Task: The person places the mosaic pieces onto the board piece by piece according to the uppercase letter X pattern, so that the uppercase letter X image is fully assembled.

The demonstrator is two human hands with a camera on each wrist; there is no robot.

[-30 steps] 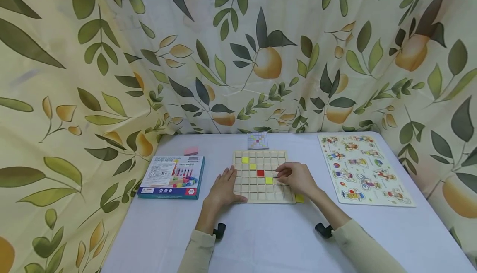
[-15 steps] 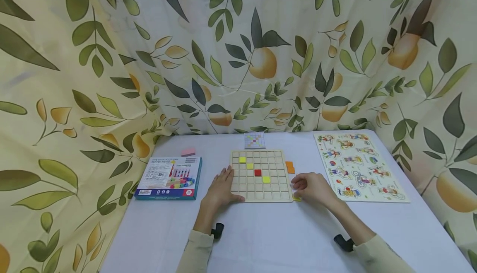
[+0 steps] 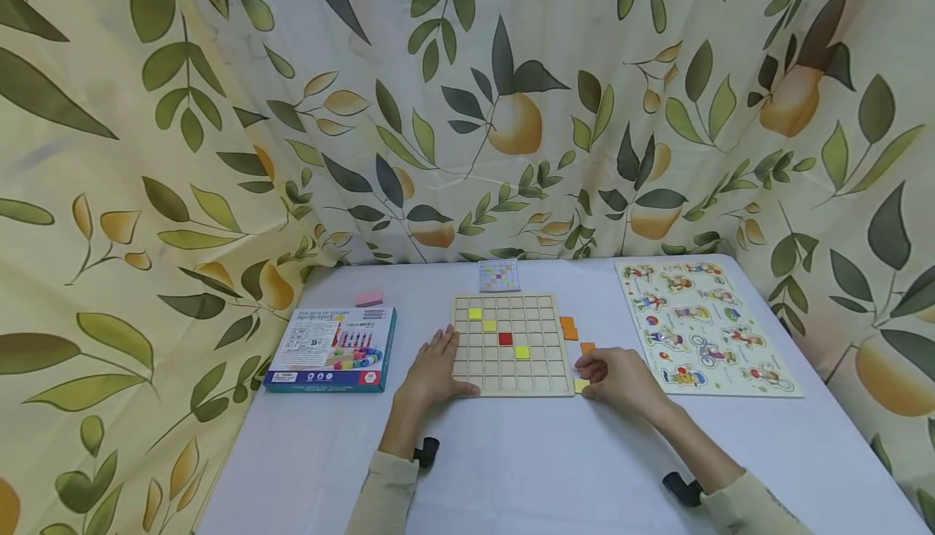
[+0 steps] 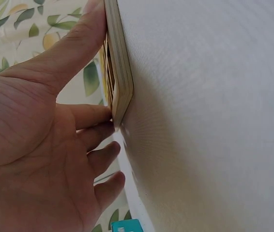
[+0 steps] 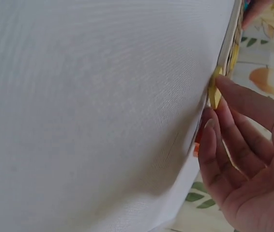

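Note:
A pale wooden grid board lies on the table, with three yellow tiles and one red tile in its squares. My left hand rests at the board's left front corner, fingers stretched along the left side and thumb along the front edge. In the left wrist view, the thumb lies along the board's edge. Beside the right front corner, my right hand pinches a yellow tile. The right wrist view has thumb and fingertips at this tile, low by the table.
Orange tiles lie right of the board, another orange tile just beyond my right fingers. A small pattern card lies behind the board. At left are a boxed set and a pink block; at right, a picture puzzle board.
My right hand has moved from over the board to its right front corner and pinches the yellow tile there. Orange tiles have come into view. The left hand stays on the board.

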